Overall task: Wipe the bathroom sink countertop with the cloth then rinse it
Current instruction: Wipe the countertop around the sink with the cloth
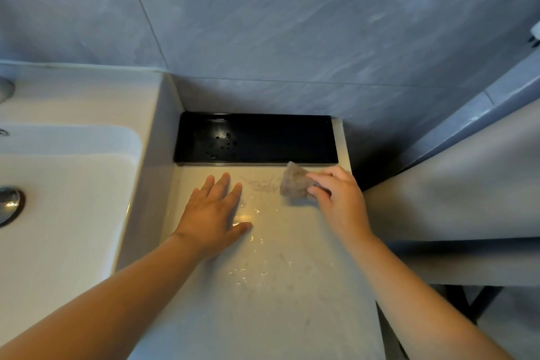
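Observation:
A pale grey countertop runs from the sink toward the right, wet in the middle with glinting streaks. My right hand grips a small bunched brownish-grey cloth and presses it on the counter near the far right corner, just in front of a black tray. My left hand lies flat on the counter with fingers spread, holding nothing, left of the cloth. Faint wipe marks show between the two hands.
A black rectangular tray sits against the grey tiled wall at the back of the counter. The white sink basin with a chrome drain plug lies to the left. A lower ledge adjoins the counter's right edge.

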`<state>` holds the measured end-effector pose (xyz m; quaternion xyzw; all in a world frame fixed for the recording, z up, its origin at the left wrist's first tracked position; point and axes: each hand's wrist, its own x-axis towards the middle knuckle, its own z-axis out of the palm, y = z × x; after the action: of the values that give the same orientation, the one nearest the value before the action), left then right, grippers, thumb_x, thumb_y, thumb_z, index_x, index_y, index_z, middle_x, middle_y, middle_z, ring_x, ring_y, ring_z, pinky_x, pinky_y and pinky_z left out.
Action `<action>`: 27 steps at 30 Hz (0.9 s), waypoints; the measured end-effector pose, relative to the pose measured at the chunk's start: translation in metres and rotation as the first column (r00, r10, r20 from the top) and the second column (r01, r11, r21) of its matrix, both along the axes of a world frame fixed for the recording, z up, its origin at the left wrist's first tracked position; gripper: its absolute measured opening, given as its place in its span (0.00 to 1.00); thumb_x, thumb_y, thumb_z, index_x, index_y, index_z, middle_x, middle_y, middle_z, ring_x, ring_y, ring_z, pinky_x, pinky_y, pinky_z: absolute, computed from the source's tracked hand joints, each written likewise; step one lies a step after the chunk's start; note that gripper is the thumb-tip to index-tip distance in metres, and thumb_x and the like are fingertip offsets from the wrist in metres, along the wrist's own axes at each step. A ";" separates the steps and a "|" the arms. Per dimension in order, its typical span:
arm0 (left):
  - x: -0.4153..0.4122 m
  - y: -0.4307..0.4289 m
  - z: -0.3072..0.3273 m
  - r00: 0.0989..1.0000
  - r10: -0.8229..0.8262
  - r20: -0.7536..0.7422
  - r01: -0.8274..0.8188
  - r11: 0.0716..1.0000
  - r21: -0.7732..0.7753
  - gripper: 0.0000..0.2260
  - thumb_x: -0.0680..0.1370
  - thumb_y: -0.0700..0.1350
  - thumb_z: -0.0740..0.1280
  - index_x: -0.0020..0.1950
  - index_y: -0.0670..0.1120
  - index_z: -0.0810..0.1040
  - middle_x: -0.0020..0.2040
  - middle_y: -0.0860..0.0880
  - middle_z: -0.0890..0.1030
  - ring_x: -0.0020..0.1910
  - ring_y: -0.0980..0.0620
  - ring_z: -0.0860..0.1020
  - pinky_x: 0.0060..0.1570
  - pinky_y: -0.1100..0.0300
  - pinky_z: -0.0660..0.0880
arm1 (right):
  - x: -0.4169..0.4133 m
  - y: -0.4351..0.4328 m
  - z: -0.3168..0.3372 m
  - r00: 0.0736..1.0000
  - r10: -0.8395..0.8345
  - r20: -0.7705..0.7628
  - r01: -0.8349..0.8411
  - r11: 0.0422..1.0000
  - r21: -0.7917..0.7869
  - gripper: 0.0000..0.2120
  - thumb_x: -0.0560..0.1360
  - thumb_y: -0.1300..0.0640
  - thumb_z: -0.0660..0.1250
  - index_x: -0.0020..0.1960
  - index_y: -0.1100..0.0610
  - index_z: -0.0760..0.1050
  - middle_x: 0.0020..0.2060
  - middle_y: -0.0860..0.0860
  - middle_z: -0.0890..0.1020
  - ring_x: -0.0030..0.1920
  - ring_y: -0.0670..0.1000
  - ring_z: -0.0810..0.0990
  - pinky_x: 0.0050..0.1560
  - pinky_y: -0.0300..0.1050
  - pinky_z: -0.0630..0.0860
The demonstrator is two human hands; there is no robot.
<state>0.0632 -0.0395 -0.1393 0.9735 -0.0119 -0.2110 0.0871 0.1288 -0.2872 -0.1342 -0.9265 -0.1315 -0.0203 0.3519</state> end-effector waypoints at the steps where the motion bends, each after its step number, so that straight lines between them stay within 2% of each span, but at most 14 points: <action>1: 0.000 0.000 0.000 1.000 -0.001 0.003 0.001 1.000 0.003 0.38 0.74 0.70 0.52 0.77 0.55 0.42 0.78 0.51 0.39 0.76 0.45 0.39 0.74 0.48 0.44 | 0.013 0.003 -0.003 1.000 0.020 0.020 -0.019 0.998 -0.059 0.12 0.74 0.60 0.69 0.56 0.55 0.81 0.46 0.47 0.77 0.48 0.46 0.73 0.46 0.31 0.69; 3: 0.000 -0.001 0.000 1.000 0.004 0.002 -0.004 1.000 0.006 0.38 0.74 0.70 0.51 0.77 0.55 0.42 0.78 0.50 0.39 0.76 0.44 0.39 0.74 0.48 0.44 | 0.030 0.009 -0.013 0.998 0.045 0.034 -0.039 0.989 -0.144 0.11 0.73 0.60 0.70 0.55 0.55 0.82 0.45 0.49 0.79 0.48 0.48 0.73 0.47 0.40 0.73; 5: 0.000 -0.001 0.001 1.000 0.006 0.000 -0.006 1.000 0.009 0.38 0.73 0.70 0.51 0.77 0.55 0.42 0.78 0.50 0.38 0.76 0.44 0.38 0.74 0.48 0.44 | 0.033 0.013 -0.023 1.000 0.016 0.026 -0.012 0.991 -0.132 0.11 0.73 0.60 0.70 0.55 0.54 0.82 0.46 0.50 0.79 0.48 0.49 0.74 0.49 0.49 0.75; 9: 0.001 -0.001 0.005 1.000 0.007 -0.012 -0.007 1.000 -0.020 0.37 0.74 0.69 0.52 0.77 0.54 0.43 0.78 0.50 0.39 0.76 0.45 0.39 0.74 0.48 0.45 | 0.015 0.017 -0.035 0.997 -0.066 0.034 0.068 0.996 -0.064 0.13 0.74 0.59 0.69 0.58 0.53 0.80 0.49 0.48 0.78 0.51 0.49 0.74 0.52 0.52 0.74; 11: -0.002 -0.001 0.009 0.998 0.041 0.050 -0.038 0.998 -0.056 0.34 0.77 0.66 0.53 0.77 0.52 0.50 0.78 0.49 0.47 0.77 0.45 0.47 0.74 0.50 0.50 | 0.001 0.019 -0.039 0.998 -0.061 0.025 0.063 0.996 -0.065 0.13 0.74 0.59 0.69 0.59 0.52 0.80 0.50 0.47 0.77 0.51 0.48 0.73 0.55 0.49 0.72; 12: -0.005 -0.002 0.011 0.989 0.074 0.128 -0.064 0.995 -0.079 0.31 0.78 0.64 0.55 0.76 0.50 0.56 0.77 0.46 0.56 0.75 0.44 0.55 0.72 0.50 0.56 | -0.008 0.020 -0.040 0.998 -0.052 0.024 0.053 0.997 -0.063 0.13 0.75 0.58 0.68 0.59 0.51 0.80 0.49 0.46 0.77 0.51 0.48 0.73 0.55 0.47 0.71; 14: -0.018 -0.004 0.015 0.954 0.144 0.262 -0.113 0.985 -0.132 0.27 0.76 0.60 0.56 0.69 0.45 0.69 0.68 0.44 0.71 0.66 0.43 0.69 0.65 0.51 0.67 | -0.025 0.021 -0.040 0.998 -0.047 0.028 0.049 0.998 -0.050 0.13 0.74 0.58 0.68 0.59 0.51 0.80 0.49 0.46 0.76 0.51 0.47 0.72 0.54 0.45 0.71; 16: -0.037 -0.005 0.011 0.933 0.166 0.319 -0.115 0.978 -0.173 0.26 0.75 0.59 0.57 0.65 0.42 0.72 0.64 0.43 0.75 0.62 0.42 0.73 0.62 0.50 0.70 | -0.040 0.023 -0.039 0.998 -0.056 0.026 0.057 0.998 -0.039 0.13 0.74 0.59 0.69 0.58 0.51 0.80 0.49 0.46 0.76 0.50 0.47 0.71 0.52 0.45 0.73; 20: -0.070 -0.004 0.005 0.952 0.104 0.289 -0.059 0.985 -0.161 0.28 0.76 0.61 0.56 0.68 0.43 0.70 0.67 0.44 0.73 0.65 0.43 0.72 0.64 0.51 0.69 | -0.070 0.028 -0.030 1.000 0.010 -0.022 -0.011 1.000 -0.029 0.13 0.73 0.59 0.71 0.57 0.51 0.81 0.46 0.45 0.76 0.47 0.45 0.71 0.48 0.43 0.75; 22: -0.079 -0.004 0.003 0.965 0.088 0.248 -0.061 0.992 -0.113 0.33 0.75 0.64 0.54 0.72 0.43 0.66 0.71 0.43 0.69 0.69 0.43 0.68 0.66 0.49 0.68 | -0.074 0.026 -0.023 0.992 0.055 -0.115 -0.054 0.998 0.009 0.13 0.71 0.57 0.72 0.56 0.50 0.81 0.44 0.43 0.77 0.45 0.44 0.74 0.45 0.39 0.76; 24: -0.085 -0.002 -0.002 0.971 0.140 0.191 -0.125 0.988 -0.090 0.37 0.74 0.68 0.50 0.75 0.44 0.60 0.75 0.44 0.62 0.73 0.43 0.61 0.70 0.47 0.62 | -0.069 0.024 -0.013 0.968 0.087 -0.235 -0.067 0.993 0.093 0.13 0.71 0.57 0.73 0.55 0.52 0.82 0.43 0.43 0.78 0.44 0.43 0.77 0.44 0.36 0.76; 25: -0.089 -0.001 -0.005 0.972 0.166 0.167 -0.155 0.985 -0.081 0.39 0.74 0.69 0.47 0.76 0.44 0.57 0.76 0.44 0.59 0.74 0.43 0.58 0.71 0.47 0.59 | -0.064 0.024 -0.008 0.964 0.096 -0.249 -0.068 0.991 0.115 0.13 0.71 0.58 0.73 0.55 0.53 0.82 0.42 0.43 0.78 0.44 0.42 0.77 0.44 0.33 0.75; 27: -0.093 0.002 -0.010 0.974 0.164 0.155 -0.158 0.986 -0.053 0.40 0.74 0.69 0.45 0.77 0.44 0.55 0.77 0.45 0.56 0.76 0.43 0.54 0.71 0.46 0.56 | -0.049 0.027 0.002 0.981 0.070 -0.182 -0.051 0.993 0.109 0.12 0.72 0.59 0.72 0.55 0.54 0.81 0.42 0.44 0.77 0.43 0.41 0.76 0.44 0.28 0.71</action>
<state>-0.0296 -0.0379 -0.1488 0.9831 0.0559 -0.1245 0.1221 0.0801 -0.2607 -0.1323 -0.9003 -0.1251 0.0702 0.4110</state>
